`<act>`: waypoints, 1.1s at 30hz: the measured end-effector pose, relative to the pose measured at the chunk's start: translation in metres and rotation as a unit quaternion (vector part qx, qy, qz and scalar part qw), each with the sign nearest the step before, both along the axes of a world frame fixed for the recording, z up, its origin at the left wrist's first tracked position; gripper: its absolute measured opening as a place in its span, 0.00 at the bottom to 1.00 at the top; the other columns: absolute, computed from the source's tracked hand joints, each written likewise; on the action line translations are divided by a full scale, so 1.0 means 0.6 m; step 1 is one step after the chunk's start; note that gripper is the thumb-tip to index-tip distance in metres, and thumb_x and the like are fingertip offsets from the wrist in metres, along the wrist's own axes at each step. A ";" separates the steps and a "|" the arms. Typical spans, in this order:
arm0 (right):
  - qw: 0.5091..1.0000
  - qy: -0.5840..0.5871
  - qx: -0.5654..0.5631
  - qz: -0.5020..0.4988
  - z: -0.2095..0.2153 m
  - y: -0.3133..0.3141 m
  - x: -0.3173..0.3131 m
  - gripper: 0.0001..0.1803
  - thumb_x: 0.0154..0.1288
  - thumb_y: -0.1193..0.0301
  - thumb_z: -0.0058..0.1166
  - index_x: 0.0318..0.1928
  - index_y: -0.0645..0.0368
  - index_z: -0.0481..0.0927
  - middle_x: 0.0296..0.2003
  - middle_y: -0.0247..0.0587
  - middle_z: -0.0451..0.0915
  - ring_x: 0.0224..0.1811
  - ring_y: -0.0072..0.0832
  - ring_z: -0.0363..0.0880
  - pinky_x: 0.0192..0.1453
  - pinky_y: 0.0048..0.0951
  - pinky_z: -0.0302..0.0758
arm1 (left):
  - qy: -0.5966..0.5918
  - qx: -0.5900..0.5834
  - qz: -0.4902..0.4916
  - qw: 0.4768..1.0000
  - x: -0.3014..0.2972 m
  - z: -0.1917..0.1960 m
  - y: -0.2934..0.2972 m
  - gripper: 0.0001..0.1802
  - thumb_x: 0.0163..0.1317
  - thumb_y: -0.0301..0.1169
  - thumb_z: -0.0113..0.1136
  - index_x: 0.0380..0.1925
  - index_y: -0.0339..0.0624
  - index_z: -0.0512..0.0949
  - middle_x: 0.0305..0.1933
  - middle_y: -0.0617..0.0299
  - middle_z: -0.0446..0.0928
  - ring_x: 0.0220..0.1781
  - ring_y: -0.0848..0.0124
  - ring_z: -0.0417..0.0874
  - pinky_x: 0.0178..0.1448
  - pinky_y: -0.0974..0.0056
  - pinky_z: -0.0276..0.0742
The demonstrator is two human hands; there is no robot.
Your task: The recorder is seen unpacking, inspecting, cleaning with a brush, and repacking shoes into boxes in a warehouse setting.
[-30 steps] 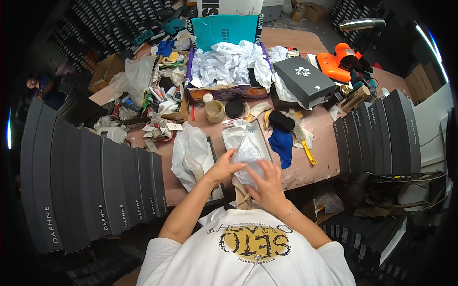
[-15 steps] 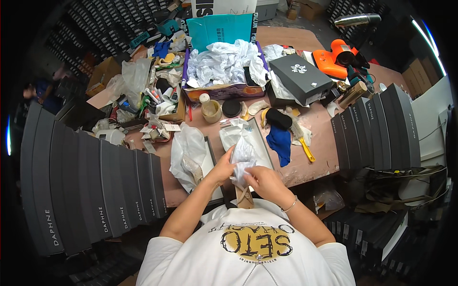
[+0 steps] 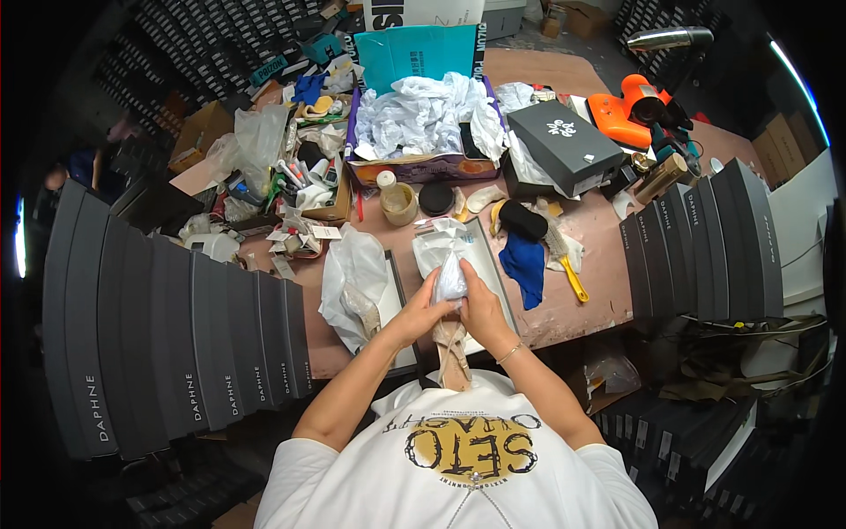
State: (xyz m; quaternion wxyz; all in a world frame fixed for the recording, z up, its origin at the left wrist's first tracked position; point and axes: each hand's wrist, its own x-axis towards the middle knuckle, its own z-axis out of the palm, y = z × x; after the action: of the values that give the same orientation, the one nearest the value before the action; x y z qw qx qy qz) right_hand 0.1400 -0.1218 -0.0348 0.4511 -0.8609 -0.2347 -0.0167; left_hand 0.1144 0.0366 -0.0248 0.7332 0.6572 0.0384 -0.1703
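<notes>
Both hands are wrapped round a bundle of crumpled white tissue paper (image 3: pixel 450 280) in front of my chest. My left hand (image 3: pixel 423 314) presses it from the left with fingers closed. Opposite it, my right hand (image 3: pixel 483 307) grips the other side. From the near end of the bundle a beige strappy shoe (image 3: pixel 454 363) sticks out toward my body; its front part is hidden by paper and hands. Beneath lies an open shoe box (image 3: pixel 495 280) with white paper in it. To the left, another shoe (image 3: pixel 360 305) with a glittery look rests on white wrapping paper (image 3: pixel 339 264).
Rows of dark grey shoe boxes stand at left (image 3: pixel 167 335) and right (image 3: pixel 705 238). Behind are a carton of crumpled tissue (image 3: pixel 414 115), a jar (image 3: pixel 398 204), a blue cloth (image 3: pixel 523 269), a yellow-handled brush (image 3: pixel 573 275), a black shoe box (image 3: pixel 566 145) and an orange tool (image 3: pixel 621 115).
My right hand has moved up and forward along the paper bundle and now grips its right side. The paper looks more tightly gathered between both hands.
</notes>
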 end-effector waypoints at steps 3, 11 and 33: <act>0.998 -0.045 0.028 0.038 0.013 -0.008 0.006 0.40 0.52 0.83 0.50 0.68 0.59 0.55 0.44 0.59 0.74 0.45 0.56 0.76 0.49 0.44 0.75 | -0.143 0.333 0.016 0.932 -0.025 0.023 -0.006 0.44 0.51 0.23 0.56 0.68 0.32 0.50 0.62 0.42 0.66 0.63 0.53 0.71 0.64 0.60 0.67; 0.991 0.091 0.044 0.090 0.061 -0.029 -0.007 0.42 0.55 0.81 0.52 0.70 0.59 0.52 0.49 0.59 0.72 0.47 0.51 0.76 0.50 0.37 0.74 | -0.161 0.287 0.150 0.932 -0.036 -0.037 -0.028 0.39 0.47 0.19 0.54 0.65 0.32 0.59 0.57 0.38 0.70 0.58 0.46 0.73 0.62 0.56 0.68; 0.991 -0.089 -0.101 0.020 -0.076 0.008 0.071 0.28 0.57 0.74 0.55 0.59 0.66 0.67 0.48 0.61 0.75 0.51 0.52 0.75 0.54 0.42 0.72 | 0.003 0.114 0.243 0.963 -0.107 -0.135 0.074 0.42 0.60 0.31 0.62 0.69 0.35 0.50 0.64 0.45 0.64 0.61 0.59 0.72 0.62 0.61 0.70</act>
State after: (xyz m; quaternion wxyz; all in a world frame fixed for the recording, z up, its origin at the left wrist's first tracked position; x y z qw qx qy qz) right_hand 0.1828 -0.1171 -0.0802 0.3394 -0.8923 -0.2914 -0.0607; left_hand 0.0504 0.0808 -0.1060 0.6730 0.7066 0.2179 0.0162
